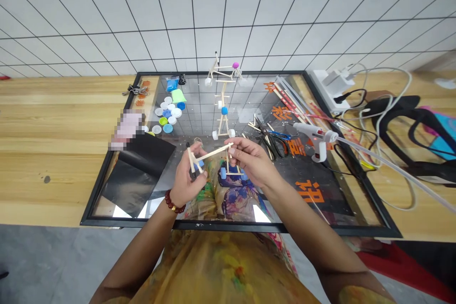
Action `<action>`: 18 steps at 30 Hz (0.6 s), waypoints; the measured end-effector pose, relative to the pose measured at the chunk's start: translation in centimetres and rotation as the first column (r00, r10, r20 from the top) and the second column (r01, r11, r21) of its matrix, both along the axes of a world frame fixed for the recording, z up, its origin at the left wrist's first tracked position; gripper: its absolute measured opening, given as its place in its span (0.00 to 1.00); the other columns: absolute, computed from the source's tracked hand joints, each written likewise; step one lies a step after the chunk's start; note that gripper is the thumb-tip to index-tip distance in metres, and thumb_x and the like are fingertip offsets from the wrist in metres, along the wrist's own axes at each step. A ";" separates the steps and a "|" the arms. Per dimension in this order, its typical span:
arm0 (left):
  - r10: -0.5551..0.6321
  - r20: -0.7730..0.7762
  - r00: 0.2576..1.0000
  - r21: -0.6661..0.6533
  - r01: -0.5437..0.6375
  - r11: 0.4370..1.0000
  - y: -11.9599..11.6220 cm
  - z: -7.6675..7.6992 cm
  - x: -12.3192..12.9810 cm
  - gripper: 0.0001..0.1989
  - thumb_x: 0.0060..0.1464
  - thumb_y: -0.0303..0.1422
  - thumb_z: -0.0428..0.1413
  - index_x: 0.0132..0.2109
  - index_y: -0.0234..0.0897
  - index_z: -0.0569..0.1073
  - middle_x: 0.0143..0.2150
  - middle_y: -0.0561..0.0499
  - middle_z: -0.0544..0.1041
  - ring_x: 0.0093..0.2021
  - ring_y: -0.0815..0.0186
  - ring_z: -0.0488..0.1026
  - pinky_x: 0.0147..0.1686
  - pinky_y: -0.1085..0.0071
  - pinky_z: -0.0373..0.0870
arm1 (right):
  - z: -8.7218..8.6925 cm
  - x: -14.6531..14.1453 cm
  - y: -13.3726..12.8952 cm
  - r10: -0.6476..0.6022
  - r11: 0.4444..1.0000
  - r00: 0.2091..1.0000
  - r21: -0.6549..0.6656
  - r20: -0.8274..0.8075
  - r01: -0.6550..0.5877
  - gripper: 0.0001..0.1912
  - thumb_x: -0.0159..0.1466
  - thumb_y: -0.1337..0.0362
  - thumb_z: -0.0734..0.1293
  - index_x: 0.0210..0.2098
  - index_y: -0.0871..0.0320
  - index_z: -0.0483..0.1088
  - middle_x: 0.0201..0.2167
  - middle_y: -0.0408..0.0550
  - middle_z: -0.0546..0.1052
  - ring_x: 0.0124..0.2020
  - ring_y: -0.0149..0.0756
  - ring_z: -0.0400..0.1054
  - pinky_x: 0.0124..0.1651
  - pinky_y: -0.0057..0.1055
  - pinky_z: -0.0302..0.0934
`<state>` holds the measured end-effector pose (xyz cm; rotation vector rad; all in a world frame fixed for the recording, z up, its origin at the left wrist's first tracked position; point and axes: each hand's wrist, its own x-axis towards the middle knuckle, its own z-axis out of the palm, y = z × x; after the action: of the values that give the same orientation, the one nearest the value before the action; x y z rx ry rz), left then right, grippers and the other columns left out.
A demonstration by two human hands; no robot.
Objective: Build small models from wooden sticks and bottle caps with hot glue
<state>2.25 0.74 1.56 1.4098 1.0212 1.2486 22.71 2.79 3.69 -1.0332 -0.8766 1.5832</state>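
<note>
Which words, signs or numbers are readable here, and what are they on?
"讯", as best I can read it: large orange character on the black-framed glass panel.
Other orange characters on it: too blurred to read surely.
Glue gun markings: too small.

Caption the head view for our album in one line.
Left hand and right hand hold a stick frame over a glossy panel, glue gun to the right.

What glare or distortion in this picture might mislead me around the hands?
Head view: the glass panel mirrors wall tiles and clothing around the left hand, right hand and stick frame; white glare near its front edge; tile lines fan outward, likely wide-angle stretch; pixelated patch at left.
</note>
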 end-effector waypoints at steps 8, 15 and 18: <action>0.204 -0.061 0.977 -0.176 -0.211 0.961 -0.6 0.0 -0.9 0.11 0.54 0.37 0.64 0.44 0.40 0.78 0.35 0.52 0.75 0.32 0.68 0.71 0.34 0.71 0.70 | -0.4 -1.7 -1.8 0.100 0.991 0.992 0.077 0.078 -0.106 0.15 0.58 0.56 0.75 0.41 0.55 0.75 0.26 0.37 0.68 0.23 0.25 0.63 0.28 0.26 0.58; 0.256 0.103 0.961 -0.243 -0.225 0.943 -0.3 0.0 -3.9 0.10 0.52 0.36 0.65 0.41 0.38 0.80 0.37 0.50 0.78 0.35 0.67 0.74 0.32 0.74 0.71 | -0.7 -3.5 -6.7 0.283 0.951 0.948 0.086 0.143 -0.297 0.17 0.65 0.53 0.69 0.49 0.54 0.71 0.28 0.38 0.66 0.26 0.26 0.62 0.29 0.27 0.57; 0.270 0.173 0.947 -0.283 -0.215 0.935 0.4 0.1 -4.0 0.07 0.50 0.34 0.66 0.36 0.37 0.80 0.36 0.49 0.78 0.36 0.67 0.74 0.32 0.75 0.71 | -0.6 -3.3 -7.3 0.286 0.941 0.931 0.120 0.227 -0.318 0.16 0.66 0.53 0.68 0.47 0.55 0.73 0.28 0.40 0.67 0.27 0.27 0.61 0.29 0.27 0.58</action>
<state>-1.80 1.17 1.67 0.9477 1.1909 1.3527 19.41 -4.56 3.13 -0.9980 -1.3351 1.6470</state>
